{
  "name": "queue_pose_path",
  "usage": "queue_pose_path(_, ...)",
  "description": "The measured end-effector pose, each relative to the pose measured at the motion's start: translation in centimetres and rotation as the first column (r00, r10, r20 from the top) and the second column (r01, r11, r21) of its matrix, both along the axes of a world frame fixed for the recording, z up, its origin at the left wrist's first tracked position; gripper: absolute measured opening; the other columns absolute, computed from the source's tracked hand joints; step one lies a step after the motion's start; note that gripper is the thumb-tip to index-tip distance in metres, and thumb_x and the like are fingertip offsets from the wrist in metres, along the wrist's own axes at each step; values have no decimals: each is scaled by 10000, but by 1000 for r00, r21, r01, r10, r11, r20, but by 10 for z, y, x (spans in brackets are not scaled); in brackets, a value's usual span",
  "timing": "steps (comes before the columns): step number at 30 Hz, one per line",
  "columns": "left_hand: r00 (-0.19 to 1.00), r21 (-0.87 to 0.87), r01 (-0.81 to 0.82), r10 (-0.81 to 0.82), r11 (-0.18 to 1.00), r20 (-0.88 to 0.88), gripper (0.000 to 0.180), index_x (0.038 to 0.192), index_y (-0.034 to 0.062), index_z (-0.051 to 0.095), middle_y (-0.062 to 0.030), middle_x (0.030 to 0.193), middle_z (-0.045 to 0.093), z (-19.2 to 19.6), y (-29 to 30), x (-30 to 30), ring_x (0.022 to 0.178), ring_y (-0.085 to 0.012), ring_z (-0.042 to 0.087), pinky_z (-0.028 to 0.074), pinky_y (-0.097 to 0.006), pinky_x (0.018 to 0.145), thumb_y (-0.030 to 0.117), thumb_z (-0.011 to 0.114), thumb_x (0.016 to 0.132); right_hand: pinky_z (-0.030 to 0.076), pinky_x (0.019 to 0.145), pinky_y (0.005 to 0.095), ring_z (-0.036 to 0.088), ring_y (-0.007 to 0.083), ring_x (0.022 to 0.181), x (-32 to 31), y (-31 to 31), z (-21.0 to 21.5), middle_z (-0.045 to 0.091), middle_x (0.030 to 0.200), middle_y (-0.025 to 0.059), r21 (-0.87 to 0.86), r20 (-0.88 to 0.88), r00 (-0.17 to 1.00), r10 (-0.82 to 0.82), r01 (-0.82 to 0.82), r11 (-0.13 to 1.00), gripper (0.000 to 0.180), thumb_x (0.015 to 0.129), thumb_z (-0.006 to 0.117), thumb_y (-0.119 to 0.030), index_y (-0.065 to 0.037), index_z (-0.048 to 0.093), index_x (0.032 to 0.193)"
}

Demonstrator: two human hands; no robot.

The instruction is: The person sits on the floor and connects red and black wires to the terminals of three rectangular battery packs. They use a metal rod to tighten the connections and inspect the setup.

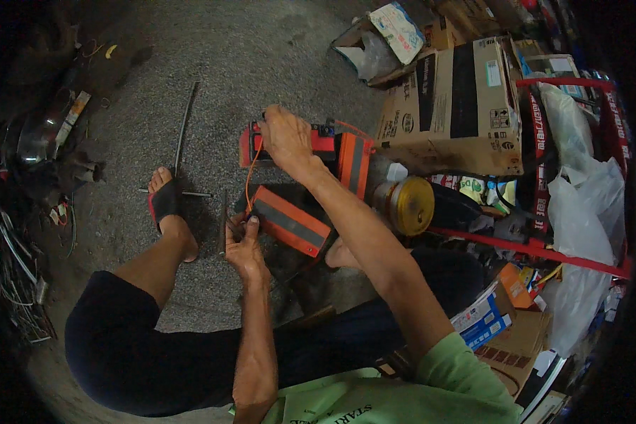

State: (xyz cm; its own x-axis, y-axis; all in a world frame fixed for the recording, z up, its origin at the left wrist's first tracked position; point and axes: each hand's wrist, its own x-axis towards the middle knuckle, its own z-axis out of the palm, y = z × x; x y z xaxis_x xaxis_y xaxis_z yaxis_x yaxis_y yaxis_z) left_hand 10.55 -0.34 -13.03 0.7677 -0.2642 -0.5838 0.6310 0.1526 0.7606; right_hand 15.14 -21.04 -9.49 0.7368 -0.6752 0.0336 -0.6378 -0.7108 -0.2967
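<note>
Red-and-black battery box (290,145) on concrete floor (261,49), between person's feet. Rigid, likely heavy; grip by case sides, not orange wire (249,180). Right hand (284,134) rests atop, fingers curled on top edge. Left hand (244,244) fingers pinched on small dark part beside orange-edged panel (290,220). Cardboard boxes (452,106) right.

You see dim, even daylight on the concrete floor (261,49). Shadows beneath the legs stay soft. Fisheye distortion bends edges; black vignette fills your corners. The centre is sharp, with slight rim blur.
</note>
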Motion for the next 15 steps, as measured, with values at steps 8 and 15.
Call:
queue_pose_path(8,996,7,-7,8,1000,-86,269,1067,-67,639,-80,954,637,0,1,2,857,-172,615,521,-327,796,10,739,830,541,704,486,678,412,827,1,-1,11,670,898,247,-4,-65,989,136,-137,991,131,824,650,-77,50,635,857)
queue_pose_path(15,998,74,25,-21,997,-55,277,1085,-65,633,-84,961,635,6,-1,3,866,-173,606,511,-325,815,23,729,841,543,687,485,683,402,780,3,-2,9,670,878,236,-58,-106,982,156,-163,985,92,813,640,-49,39,632,838)
